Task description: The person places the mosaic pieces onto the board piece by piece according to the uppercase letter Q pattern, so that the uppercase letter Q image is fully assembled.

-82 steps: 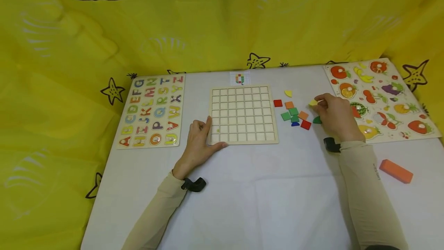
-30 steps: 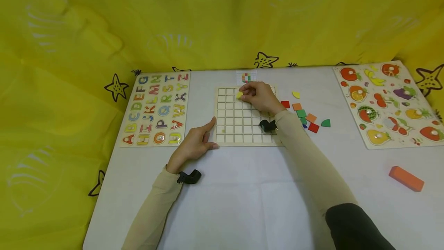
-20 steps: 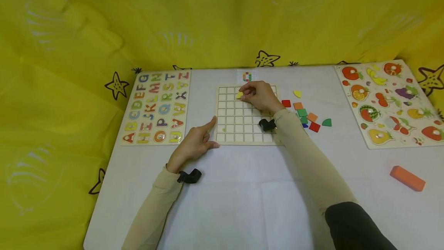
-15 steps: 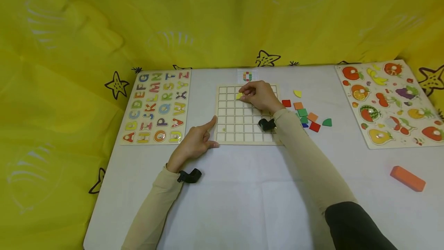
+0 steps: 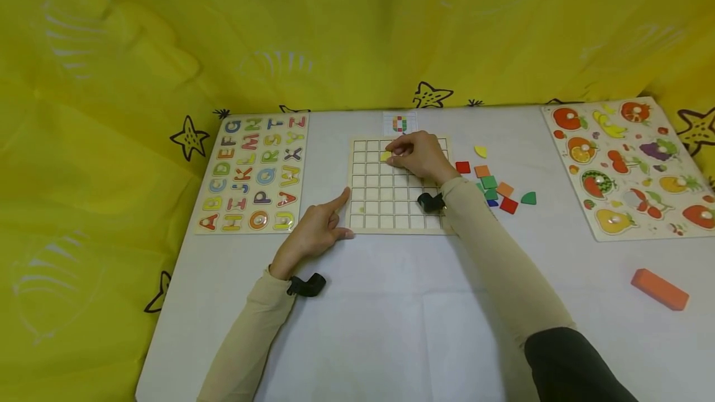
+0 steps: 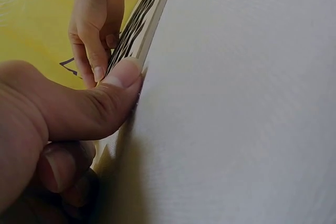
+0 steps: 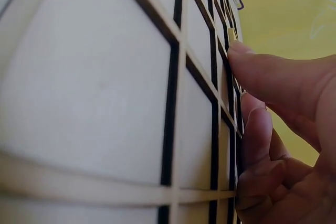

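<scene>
A pale wooden grid board point(image 5: 386, 193) lies on the table. My right hand point(image 5: 420, 155) is over its upper part and pinches a small yellow tile point(image 5: 385, 156) between thumb and fingers, at a cell of the second row. The fingertips hide part of the tile; in the right wrist view its thin yellow edge point(image 7: 231, 34) shows by the thumb. My left hand point(image 5: 315, 229) touches the board's near left corner, index finger straight against the left side and thumb along the front edge. The left thumb point(image 6: 113, 90) presses that edge in the left wrist view.
Right of the board lie several loose tiles, among them a red square point(image 5: 462, 167), a yellow quarter circle point(image 5: 480, 151) and a green one point(image 5: 528, 198). A pattern card point(image 5: 400, 123) sits behind. An alphabet board point(image 5: 251, 172), a fruit board point(image 5: 625, 169) and an orange block point(image 5: 660, 289) flank it.
My right hand has carried the yellow tile left from the loose pile onto the board. Over the last second it stays at the same cell while the tile settles lower. The left hand keeps its place.
</scene>
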The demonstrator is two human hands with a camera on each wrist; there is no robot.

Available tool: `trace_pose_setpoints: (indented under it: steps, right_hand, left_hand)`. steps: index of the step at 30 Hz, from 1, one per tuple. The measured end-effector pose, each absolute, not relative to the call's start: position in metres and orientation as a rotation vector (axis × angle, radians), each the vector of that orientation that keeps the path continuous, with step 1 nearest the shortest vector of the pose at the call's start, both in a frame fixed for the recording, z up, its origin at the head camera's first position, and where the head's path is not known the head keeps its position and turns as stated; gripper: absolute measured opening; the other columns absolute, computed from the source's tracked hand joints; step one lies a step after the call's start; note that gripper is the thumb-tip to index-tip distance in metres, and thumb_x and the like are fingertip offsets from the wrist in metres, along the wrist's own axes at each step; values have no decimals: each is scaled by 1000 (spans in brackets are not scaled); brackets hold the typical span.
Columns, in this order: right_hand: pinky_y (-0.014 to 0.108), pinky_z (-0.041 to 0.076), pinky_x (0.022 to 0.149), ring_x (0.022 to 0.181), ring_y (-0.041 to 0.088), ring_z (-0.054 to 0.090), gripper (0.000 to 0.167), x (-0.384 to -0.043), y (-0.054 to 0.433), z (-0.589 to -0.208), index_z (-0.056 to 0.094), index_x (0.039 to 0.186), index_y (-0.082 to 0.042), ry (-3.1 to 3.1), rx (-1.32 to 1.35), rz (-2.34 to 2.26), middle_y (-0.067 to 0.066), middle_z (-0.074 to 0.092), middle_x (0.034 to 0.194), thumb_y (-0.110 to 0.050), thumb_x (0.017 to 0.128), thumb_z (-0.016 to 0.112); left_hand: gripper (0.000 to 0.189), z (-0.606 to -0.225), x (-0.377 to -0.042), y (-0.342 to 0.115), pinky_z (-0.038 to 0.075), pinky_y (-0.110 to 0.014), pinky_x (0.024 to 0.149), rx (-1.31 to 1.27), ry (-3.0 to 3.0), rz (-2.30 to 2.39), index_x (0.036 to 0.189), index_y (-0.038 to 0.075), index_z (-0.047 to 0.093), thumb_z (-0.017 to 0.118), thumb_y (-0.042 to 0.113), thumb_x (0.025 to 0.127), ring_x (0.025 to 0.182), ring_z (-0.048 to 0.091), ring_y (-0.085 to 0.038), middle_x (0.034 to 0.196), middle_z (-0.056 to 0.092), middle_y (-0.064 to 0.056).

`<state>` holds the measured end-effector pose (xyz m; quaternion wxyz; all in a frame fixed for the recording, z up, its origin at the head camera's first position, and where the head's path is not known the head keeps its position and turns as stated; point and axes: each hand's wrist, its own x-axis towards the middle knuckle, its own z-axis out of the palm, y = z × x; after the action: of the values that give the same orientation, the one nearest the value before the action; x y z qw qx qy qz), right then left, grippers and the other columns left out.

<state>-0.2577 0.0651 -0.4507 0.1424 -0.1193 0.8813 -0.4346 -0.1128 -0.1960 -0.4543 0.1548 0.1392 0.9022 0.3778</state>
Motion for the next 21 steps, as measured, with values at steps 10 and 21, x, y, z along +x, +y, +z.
trace_pose_setpoints:
  steps: [10,21]
  right_hand:
    - [33,44,82,94,26,57,32,-256,70,-446,80,121,-8,2551,-332,-1286,13,72,111,-18,91,86]
    - [30,50,82,92,25,65,31,-253,76,-449,80,120,-6,2563,-386,-1376,14,76,109,-16,91,85]
  left_hand:
    - [95,-453,-112,-193,30,-24,56,372,2577,1082,166,4,30,86,17,90,50,26,-8,56,32,7]
    - [94,-456,-112,-194,30,-24,56,368,2579,1081,166,4,30,85,16,90,50,26,-7,56,33,8]
